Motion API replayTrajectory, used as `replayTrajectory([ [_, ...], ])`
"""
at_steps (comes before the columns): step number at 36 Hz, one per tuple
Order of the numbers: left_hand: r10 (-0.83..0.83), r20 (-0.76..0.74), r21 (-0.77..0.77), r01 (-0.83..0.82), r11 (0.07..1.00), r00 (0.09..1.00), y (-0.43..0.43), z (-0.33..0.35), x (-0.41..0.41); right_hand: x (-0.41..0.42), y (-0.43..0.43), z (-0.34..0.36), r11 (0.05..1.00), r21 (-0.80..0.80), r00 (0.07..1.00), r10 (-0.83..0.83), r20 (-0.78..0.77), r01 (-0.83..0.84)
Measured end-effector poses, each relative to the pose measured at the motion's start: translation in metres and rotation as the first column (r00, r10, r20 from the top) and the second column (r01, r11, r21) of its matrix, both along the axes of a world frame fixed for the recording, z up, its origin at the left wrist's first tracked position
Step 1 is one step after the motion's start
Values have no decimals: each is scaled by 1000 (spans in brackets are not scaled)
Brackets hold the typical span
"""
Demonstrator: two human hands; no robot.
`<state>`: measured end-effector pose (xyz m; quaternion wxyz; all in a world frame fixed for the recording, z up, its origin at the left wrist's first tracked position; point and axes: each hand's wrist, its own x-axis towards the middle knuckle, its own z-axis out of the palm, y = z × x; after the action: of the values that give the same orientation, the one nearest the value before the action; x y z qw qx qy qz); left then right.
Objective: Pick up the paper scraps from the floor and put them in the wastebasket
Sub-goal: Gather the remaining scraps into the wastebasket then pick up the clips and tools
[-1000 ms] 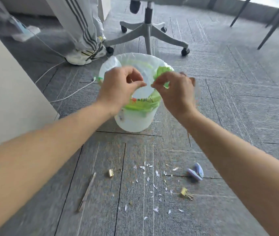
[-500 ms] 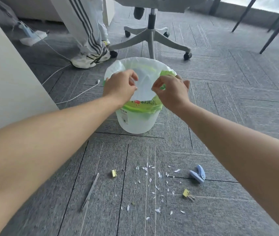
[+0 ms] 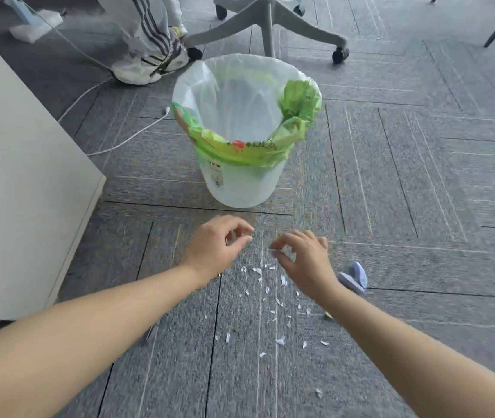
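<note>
A white wastebasket (image 3: 241, 188) lined with a clear and green bag stands on the grey carpet ahead of me. Several small white paper scraps (image 3: 279, 303) lie scattered on the floor in front of it. My left hand (image 3: 216, 245) hovers just above the far edge of the scraps, fingers curled and apart, holding nothing I can see. My right hand (image 3: 303, 260) is beside it, also low over the scraps, thumb and forefinger apart, nothing visible between them.
A purple clip (image 3: 353, 279) lies right of my right hand. A white cabinet (image 3: 14, 176) stands at left. Behind the basket are an office chair base (image 3: 267, 22), another person's leg and shoe (image 3: 149, 55), and a white cable (image 3: 113, 140).
Both hands have come away from the wastebasket's rim and dropped toward the floor, now low over the scraps in front of the basket.
</note>
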<state>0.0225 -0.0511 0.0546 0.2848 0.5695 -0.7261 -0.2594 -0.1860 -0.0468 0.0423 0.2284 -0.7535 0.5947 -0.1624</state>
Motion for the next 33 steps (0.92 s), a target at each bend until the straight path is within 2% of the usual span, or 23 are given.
replayTrajectory([
  [5,-33,173,301,-21,953,984,6,-51,-3,-5,3,-39,991,111,994,-71,-77,80],
  [8,-71,275,356,-33,934,959,9,-68,-5,-6,3,-53,981,148,987,-111,-117,128],
  [13,-106,304,419,-33,907,947,8,-81,-11,1,3,-68,969,191,980,-131,-150,159],
  [16,-96,324,405,-46,913,941,5,-85,-16,7,3,-76,964,208,977,-129,-172,164],
  [24,107,412,298,-244,923,905,10,-92,-26,12,0,-87,967,171,976,-165,-140,188],
  [33,305,385,328,-439,837,871,20,-94,-37,13,-5,-92,972,152,976,-155,-154,178],
])
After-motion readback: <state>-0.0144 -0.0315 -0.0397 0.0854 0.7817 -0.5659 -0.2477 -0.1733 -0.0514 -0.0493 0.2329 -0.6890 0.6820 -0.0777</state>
